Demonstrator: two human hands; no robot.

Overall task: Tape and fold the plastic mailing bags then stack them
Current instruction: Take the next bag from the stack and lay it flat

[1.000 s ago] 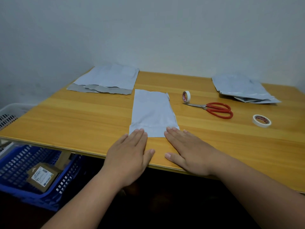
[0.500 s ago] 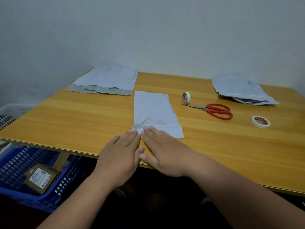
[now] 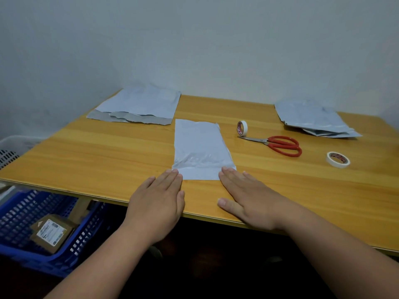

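Both hands have slid apart since half a second ago, when they met at the middle of the near edge; one second ago they lay about as wide as now.

From the head camera, the folded mailing bag [image 3: 200, 147] lies lengthwise on the wooden table [image 3: 86, 152], its near end close to the table's front edge. The left hand [image 3: 158, 203] lies flat, fingers straight and released, fingertips on the bag's near-left corner. The right hand [image 3: 246, 197] is likewise flat and released, fingertips on the near-right corner. Neither grasps anything.

The step looks like smoothing the near fold outward. To do it well, keep the palms low and press evenly from centre to corners, so trapped air leaves and the crease stays square; slick plastic may skid on the wood, so one hand should anchor if it creeps.

Beyond the bag to its left lies a stack of bags [image 3: 138, 104]; far right of it, another pile [image 3: 313, 117]. Just right of the bag stand a tape roll [image 3: 242, 127] and red scissors [image 3: 278, 144]; a second tape roll [image 3: 338, 159] lies farther right.
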